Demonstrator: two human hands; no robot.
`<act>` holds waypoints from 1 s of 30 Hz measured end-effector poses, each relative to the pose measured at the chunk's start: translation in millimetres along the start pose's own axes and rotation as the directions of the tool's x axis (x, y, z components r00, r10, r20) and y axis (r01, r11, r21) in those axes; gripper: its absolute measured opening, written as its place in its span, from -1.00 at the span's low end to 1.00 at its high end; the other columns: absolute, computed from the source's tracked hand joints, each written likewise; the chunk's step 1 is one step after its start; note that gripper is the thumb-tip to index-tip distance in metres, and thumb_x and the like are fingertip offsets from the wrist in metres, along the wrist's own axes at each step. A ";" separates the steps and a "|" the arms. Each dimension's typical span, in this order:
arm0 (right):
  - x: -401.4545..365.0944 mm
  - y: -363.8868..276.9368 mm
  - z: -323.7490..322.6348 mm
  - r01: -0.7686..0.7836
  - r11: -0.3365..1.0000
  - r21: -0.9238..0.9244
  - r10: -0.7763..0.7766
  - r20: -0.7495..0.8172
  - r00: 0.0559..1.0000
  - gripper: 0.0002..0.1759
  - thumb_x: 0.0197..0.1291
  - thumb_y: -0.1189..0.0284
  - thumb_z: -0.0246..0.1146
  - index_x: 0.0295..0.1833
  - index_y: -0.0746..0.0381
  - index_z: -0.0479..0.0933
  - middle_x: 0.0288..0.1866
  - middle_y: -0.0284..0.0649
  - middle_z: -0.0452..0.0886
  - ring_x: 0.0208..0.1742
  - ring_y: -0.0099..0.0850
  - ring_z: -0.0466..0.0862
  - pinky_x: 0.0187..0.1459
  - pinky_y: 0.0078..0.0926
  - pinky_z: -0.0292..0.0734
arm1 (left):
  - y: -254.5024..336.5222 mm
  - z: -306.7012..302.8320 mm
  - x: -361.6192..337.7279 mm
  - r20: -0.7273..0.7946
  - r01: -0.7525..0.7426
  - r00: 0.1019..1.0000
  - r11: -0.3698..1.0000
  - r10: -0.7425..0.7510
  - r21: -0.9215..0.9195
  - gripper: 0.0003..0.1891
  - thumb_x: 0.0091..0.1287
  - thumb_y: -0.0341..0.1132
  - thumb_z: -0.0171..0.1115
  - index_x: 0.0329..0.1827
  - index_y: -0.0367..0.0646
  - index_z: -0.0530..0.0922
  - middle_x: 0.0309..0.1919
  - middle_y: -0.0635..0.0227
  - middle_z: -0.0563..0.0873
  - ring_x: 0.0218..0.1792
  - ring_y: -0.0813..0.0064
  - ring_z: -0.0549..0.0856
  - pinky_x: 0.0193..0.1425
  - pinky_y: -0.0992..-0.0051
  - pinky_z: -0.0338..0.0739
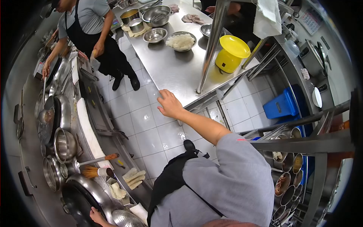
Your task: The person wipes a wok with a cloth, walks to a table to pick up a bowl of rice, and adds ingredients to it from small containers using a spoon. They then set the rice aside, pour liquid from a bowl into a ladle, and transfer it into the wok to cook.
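My right hand (169,104) reaches forward to the near corner of the steel worktable (159,68), fingers apart and resting by its edge, with nothing in them. At the lower left, my left hand (97,216) is closed at the rim of a large dark wok (77,202) on the stove; part of it is cut off by the frame edge. Close to that hand are a perforated steel strainer (126,218) and folded cloths (118,191). A bamboo wok brush (92,172) and a wooden-handled ladle (109,157) lie just beyond the wok.
A co-worker (89,22) in an apron stands at the stove's far end. On the worktable are a bowl of white rice (181,41), a steel bowl (155,35) and a yellow appliance (230,55). A blue bin (280,104) and a rack of pots (288,185) stand to the right.
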State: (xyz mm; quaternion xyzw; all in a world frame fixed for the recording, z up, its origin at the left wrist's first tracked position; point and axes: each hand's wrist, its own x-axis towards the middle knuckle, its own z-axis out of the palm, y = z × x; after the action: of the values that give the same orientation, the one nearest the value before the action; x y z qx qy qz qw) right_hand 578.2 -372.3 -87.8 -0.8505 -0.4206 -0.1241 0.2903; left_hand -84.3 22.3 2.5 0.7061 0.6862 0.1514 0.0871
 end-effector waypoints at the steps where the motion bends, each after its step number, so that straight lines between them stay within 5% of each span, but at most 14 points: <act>1: -0.1 0.4 -0.2 -0.005 1.000 0.001 0.005 0.009 1.000 -0.63 0.03 0.33 0.43 -0.10 0.33 0.59 0.28 0.09 0.40 0.38 0.00 0.35 0.35 -0.13 0.35 | -0.1 2.3 0.6 -0.017 -0.001 1.000 1.000 0.001 -0.017 -0.50 0.41 0.07 0.20 -0.32 -0.30 0.68 -0.56 0.29 0.68 -0.62 0.44 0.60 -0.45 0.37 0.47; 7: -1.7 -0.9 -1.4 -0.005 1.000 -0.016 0.005 0.003 1.000 -0.70 0.04 0.38 0.41 -0.16 0.34 0.61 0.29 0.09 0.40 0.39 -0.01 0.35 0.36 -0.14 0.34 | -13.6 9.2 7.5 0.033 0.012 0.999 0.995 -0.009 -0.103 -0.48 0.43 0.08 0.14 -0.33 -0.29 0.66 -0.54 0.24 0.70 -0.58 0.32 0.63 -0.40 0.30 0.50; 10: -1.0 -4.5 -5.3 -0.017 1.000 -0.025 0.017 0.021 1.000 -0.71 0.05 0.39 0.40 -0.16 0.35 0.62 0.30 0.09 0.41 0.40 -0.02 0.35 0.37 -0.14 0.33 | -13.1 2.6 9.1 -0.020 -0.111 0.993 0.987 0.114 0.115 -0.48 0.43 0.10 0.13 -0.29 -0.28 0.67 -0.49 0.19 0.73 -0.43 0.19 0.70 -0.24 0.20 0.53; 14: -1.7 -1.5 -2.1 -0.026 0.999 -0.022 0.027 0.015 1.000 -0.72 0.05 0.39 0.40 -0.17 0.35 0.63 0.30 0.09 0.43 0.40 -0.03 0.36 0.37 -0.15 0.33 | 29.1 -21.8 -10.1 -0.089 -0.029 0.995 0.975 0.050 0.222 -0.47 0.42 0.13 0.10 -0.19 -0.23 0.71 -0.31 0.12 0.78 -0.18 0.01 0.74 -0.04 0.10 0.54; 18: -1.6 -3.6 -2.0 -0.013 0.999 -0.039 0.013 -0.002 1.000 -0.74 0.05 0.39 0.39 -0.19 0.34 0.64 0.29 0.08 0.45 0.40 -0.04 0.36 0.37 -0.16 0.33 | 30.0 -26.9 -15.5 -0.161 -0.036 0.983 0.956 0.086 0.291 -0.47 0.41 0.16 0.10 -0.10 -0.20 0.70 -0.17 0.04 0.77 -0.13 -0.11 0.71 -0.05 0.03 0.54; 30: -0.7 -5.1 0.7 -0.033 0.998 -0.060 0.033 -0.001 0.999 -0.76 0.04 0.41 0.40 -0.21 0.34 0.64 0.32 0.04 0.44 0.40 -0.05 0.38 0.37 -0.17 0.35 | 30.6 12.0 -55.7 -0.277 0.026 0.956 0.910 0.099 0.413 -0.43 0.46 0.24 -0.03 -0.07 -0.10 0.68 -0.24 0.07 0.77 -0.21 -0.13 0.71 -0.16 -0.08 0.54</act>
State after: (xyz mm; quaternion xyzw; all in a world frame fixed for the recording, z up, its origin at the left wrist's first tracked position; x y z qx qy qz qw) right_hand 573.8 -369.9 -86.7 -0.8657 -0.4027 -0.1317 0.2667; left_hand -52.2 -33.4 -3.9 0.6911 0.6944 0.1077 -0.1689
